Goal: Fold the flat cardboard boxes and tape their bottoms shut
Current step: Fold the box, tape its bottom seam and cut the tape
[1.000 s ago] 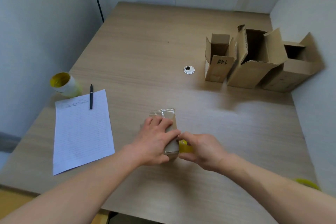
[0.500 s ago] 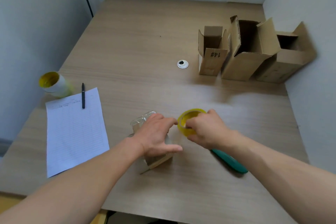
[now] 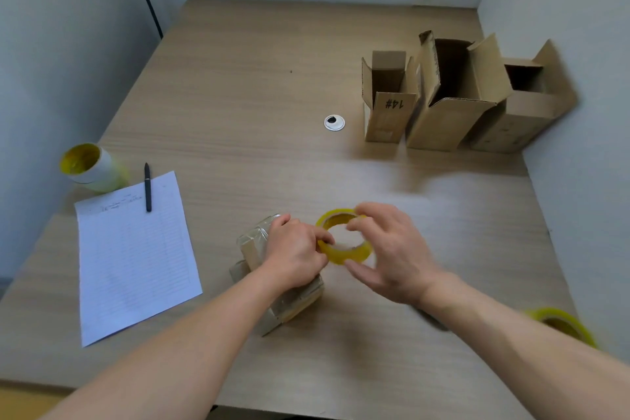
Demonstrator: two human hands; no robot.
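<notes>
On the desk (image 3: pixel 259 85), a small box (image 3: pixel 254 249) (already glossy with tape) lies near the front edge under the left hand (image 3: pixel 295 254), whose curled fingers reach off it to pinch the left rim of a yellow tape roll (image 3: pixel 354 254). The right hand (image 3: pixel 388 252) grips the same roll from the other side, thumb below and fingers over the top, so both hands meet on it. Three folded boxes (image 3: pixel 450 119) stand open-topped at the far right, well apart.
</notes>
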